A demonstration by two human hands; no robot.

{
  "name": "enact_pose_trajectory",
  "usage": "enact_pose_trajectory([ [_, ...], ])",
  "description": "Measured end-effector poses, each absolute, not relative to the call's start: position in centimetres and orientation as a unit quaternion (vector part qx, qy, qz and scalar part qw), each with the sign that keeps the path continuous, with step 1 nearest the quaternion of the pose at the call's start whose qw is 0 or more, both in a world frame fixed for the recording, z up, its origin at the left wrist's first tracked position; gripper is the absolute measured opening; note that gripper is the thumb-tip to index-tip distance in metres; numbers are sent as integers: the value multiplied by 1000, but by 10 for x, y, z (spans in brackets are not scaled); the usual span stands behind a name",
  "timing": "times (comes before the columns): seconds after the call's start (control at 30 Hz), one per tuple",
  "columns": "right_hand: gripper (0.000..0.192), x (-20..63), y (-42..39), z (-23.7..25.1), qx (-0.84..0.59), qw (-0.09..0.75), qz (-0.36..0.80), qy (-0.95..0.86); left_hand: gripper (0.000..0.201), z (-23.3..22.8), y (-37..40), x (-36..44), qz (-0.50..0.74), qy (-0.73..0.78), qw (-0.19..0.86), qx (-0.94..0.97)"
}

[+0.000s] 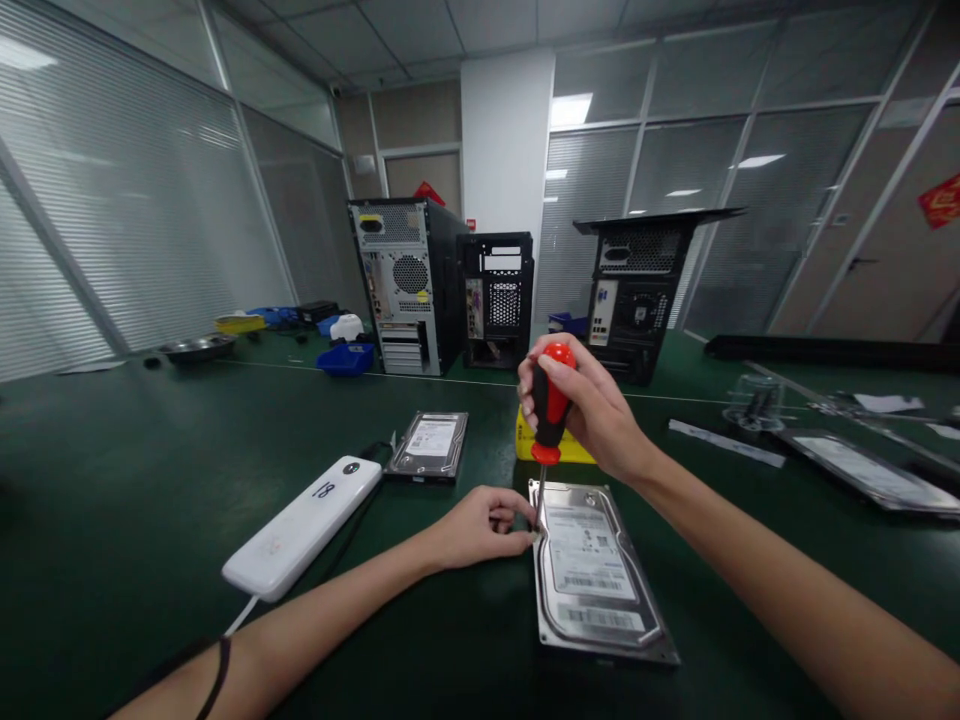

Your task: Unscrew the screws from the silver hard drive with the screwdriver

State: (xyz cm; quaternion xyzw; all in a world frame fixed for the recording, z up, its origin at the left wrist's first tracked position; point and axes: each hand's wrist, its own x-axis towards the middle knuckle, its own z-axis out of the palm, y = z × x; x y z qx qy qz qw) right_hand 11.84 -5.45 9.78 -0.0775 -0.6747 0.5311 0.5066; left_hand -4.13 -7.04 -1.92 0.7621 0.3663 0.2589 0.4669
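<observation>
My right hand point(581, 395) is wrapped round the red and black handle of a screwdriver point(553, 405), held upright. Its shaft runs down to the left edge of a silver hard drive point(589, 560) lying label up on the table. At that edge, the thumb and forefinger of my left hand point(487, 525) close in around the screwdriver's tip, the other fingers curled. Whatever is pinched there is too small to make out. Behind the drive stands a yellow box point(525, 435), partly covered by my right hand.
Left of me lie a white power bank point(304, 525) with a cable and a second hard drive point(431, 447). Computer cases point(409, 290) stand at the back, near a blue bin point(345, 358). Another drive point(874, 470) and a clear cup point(756, 400) are on the right.
</observation>
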Motion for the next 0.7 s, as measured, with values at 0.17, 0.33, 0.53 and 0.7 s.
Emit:
enact_pose_trajectory([
  [0.17,13,135,-50,105,-72,452,553,-696,30,-18,-72,-37,266,369,475,753],
  [0.33,18,159,-47,124,-131,350,506,-777,30,-17,-72,-40,271,366,462,761],
  [0.53,22,162,-48,137,-174,336,430,-820,28,-17,-71,-41,278,375,444,764],
  [0.7,21,148,-47,136,-143,348,361,-854,33,-17,-71,-41,281,391,432,763],
])
